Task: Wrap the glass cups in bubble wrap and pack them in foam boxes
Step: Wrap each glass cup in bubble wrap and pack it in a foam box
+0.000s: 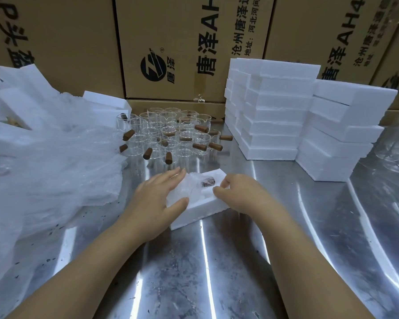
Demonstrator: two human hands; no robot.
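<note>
Left hand (157, 199) spread flat on one wrapped cup (194, 187), right hand (242, 192) pinching one foam box (191, 215) by its rim.

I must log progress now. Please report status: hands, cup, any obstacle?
Left hand flat, pressing wrapped cup into foam box. Right hand grips box edge. Nothing blocking; unwrapped cups wait behind.

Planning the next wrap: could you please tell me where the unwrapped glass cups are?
In the head view, the glass cups stand centre-back, between bubble wrap at left and stacked foam boxes at right.
</note>
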